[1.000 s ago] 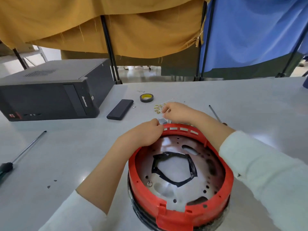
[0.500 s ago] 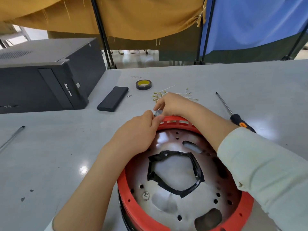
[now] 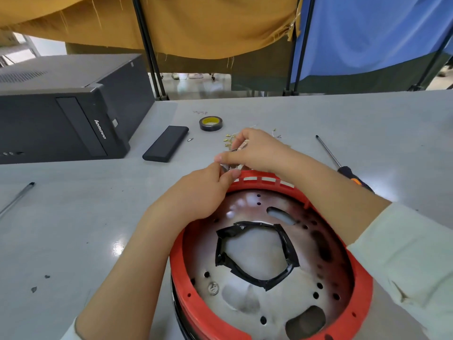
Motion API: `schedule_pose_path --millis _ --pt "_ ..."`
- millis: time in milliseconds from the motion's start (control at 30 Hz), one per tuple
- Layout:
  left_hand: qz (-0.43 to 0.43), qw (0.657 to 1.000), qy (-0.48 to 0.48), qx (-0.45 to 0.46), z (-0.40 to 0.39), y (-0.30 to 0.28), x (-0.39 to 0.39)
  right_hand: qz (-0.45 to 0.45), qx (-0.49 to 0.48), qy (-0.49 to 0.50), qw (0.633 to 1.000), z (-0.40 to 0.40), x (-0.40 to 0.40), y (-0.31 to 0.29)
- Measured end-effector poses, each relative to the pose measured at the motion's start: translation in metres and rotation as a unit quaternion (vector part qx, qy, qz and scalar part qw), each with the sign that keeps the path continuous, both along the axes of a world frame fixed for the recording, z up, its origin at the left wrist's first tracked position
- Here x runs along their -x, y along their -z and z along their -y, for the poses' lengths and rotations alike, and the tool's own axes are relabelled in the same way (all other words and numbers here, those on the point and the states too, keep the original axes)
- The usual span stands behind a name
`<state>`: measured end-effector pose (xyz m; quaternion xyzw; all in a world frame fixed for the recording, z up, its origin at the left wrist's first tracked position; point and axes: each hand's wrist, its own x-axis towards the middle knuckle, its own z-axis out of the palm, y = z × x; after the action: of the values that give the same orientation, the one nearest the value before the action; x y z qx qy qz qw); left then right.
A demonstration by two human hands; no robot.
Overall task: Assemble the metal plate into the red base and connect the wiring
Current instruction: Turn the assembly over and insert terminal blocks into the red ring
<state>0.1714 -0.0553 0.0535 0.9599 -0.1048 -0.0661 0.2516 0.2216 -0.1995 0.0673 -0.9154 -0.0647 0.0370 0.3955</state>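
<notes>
The red base (image 3: pixel 362 298) sits on the grey table in front of me, a round ring with a slotted far rim. Inside it lies the shiny metal plate (image 3: pixel 245 298) with holes and a black taped opening in its middle. At the far rim my left hand (image 3: pixel 201 192) pinches a small metal connector, mostly hidden by the fingers. My right hand (image 3: pixel 257 150) meets it from the other side and pinches thin wiring (image 3: pixel 241 147) there. Loose brass terminals (image 3: pixel 228 139) lie just beyond.
A black computer case (image 3: pixel 63 111) stands at the left. A black flat box (image 3: pixel 166 143) and a roll of tape (image 3: pixel 210 123) lie behind the hands. A screwdriver (image 3: pixel 343 168) lies at the right, another tool's shaft (image 3: pixel 17 198) at the left.
The view has moved closer and lower over the base. Both hands stay at the far rim; the right hand's fingers have lifted slightly and now show wiring between them.
</notes>
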Motion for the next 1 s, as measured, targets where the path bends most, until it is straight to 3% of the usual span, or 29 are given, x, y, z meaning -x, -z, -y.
schedule_pose_path --millis 267,600,1000 --pt "-0.027 0.999 0.003 0.022 -0.006 0.001 0.003 -0.023 -0.111 -0.025 0.993 0.010 0.005 0.005" --pt "-0.040 0.998 -0.002 0.040 -0.008 0.002 0.001 -0.006 -0.054 -0.066 0.996 0.010 0.006 0.006" --pt "-0.026 0.999 0.001 0.022 -0.006 0.002 -0.001 -0.006 -0.055 -0.068 0.996 0.011 0.008 0.005"
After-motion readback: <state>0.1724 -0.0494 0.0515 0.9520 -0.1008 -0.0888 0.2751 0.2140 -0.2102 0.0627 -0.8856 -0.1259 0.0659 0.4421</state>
